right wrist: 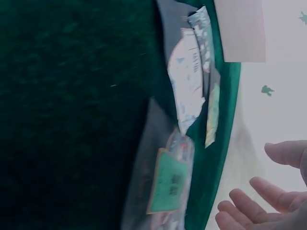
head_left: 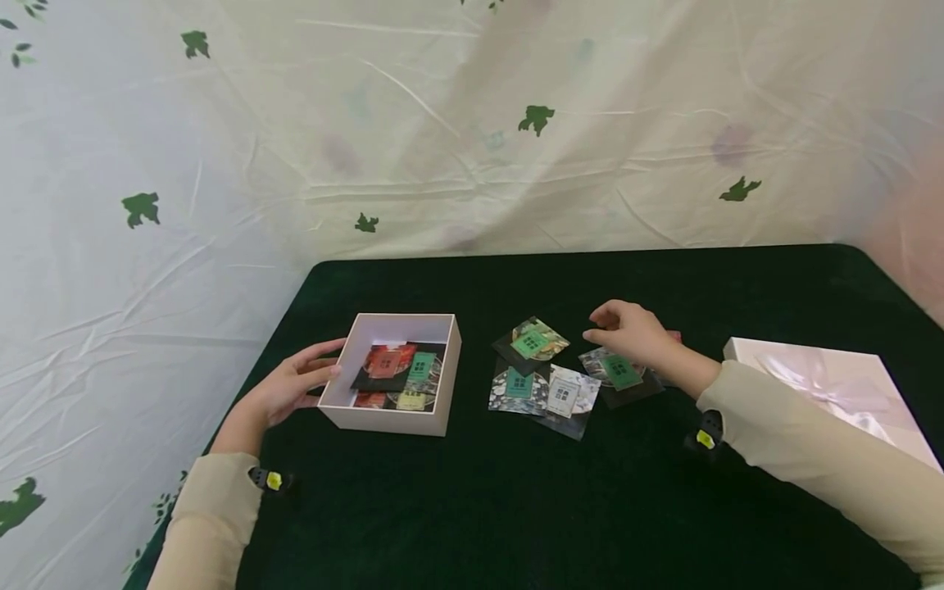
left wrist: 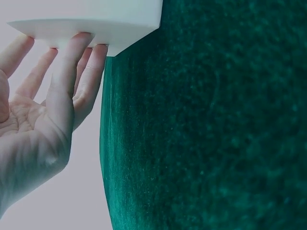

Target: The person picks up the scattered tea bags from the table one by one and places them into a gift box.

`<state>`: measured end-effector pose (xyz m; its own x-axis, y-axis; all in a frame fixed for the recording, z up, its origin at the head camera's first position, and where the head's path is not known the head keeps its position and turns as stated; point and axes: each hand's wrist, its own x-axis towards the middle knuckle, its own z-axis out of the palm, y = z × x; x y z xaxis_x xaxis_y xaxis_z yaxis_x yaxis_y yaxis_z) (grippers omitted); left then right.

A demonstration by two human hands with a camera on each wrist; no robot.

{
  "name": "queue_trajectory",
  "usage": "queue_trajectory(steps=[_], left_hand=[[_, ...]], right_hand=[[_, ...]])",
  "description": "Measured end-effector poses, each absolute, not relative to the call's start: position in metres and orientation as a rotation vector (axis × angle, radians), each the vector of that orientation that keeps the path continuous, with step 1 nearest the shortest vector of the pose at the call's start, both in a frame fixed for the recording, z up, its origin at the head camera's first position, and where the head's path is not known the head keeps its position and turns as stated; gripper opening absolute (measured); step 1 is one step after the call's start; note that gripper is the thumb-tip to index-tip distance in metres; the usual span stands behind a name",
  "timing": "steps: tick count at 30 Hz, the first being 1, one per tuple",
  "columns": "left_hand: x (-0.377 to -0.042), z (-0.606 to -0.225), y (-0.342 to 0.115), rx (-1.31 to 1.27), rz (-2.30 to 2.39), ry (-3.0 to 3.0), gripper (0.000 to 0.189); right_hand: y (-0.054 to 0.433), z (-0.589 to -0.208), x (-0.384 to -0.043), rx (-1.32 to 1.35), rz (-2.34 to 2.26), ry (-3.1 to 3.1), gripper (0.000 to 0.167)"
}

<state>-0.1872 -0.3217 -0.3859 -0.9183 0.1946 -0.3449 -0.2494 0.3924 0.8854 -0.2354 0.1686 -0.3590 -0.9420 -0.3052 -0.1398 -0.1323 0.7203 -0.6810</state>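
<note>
1. I see the left hand (head_left: 283, 393) lying flat with fingers straight, fingertips (left wrist: 79, 45) touching the white box (head_left: 389, 413) at its left wall.
2. Right hand (head_left: 630, 332) hovers empty, fingers loosely curled, above the loose card packets (head_left: 549, 369) on the green cloth (head_left: 516, 508).
3. The box holds more packets (head_left: 398, 373); its lid (head_left: 826, 385) lies far right.

free: bare table (head_left: 479, 508) in front, and between box (head_left: 391, 414) and cards (head_left: 549, 373) | blocked: lid (head_left: 833, 393) at right, cloth wall (head_left: 442, 147) behind | gap cards–lid: probably passable
</note>
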Motion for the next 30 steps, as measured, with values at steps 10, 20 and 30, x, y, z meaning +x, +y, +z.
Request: queue_trajectory(steps=[10, 20, 30], left_hand=[[-0.189, -0.385, -0.322, -0.043, 1.540, 2.259, 0.066], [-0.188, -0.387, -0.322, -0.051, 1.529, 2.256, 0.067], [-0.188, -0.388, -0.322, -0.048, 1.523, 2.252, 0.067]], right_hand=[[0.190, -0.371, -0.232, -0.262, -0.980, 2.728, 0.046], [0.203, -0.378, -0.228, -0.253, -0.941, 2.745, 0.047], [0.207, -0.386, -0.223, -0.263, -0.907, 2.781, 0.059]])
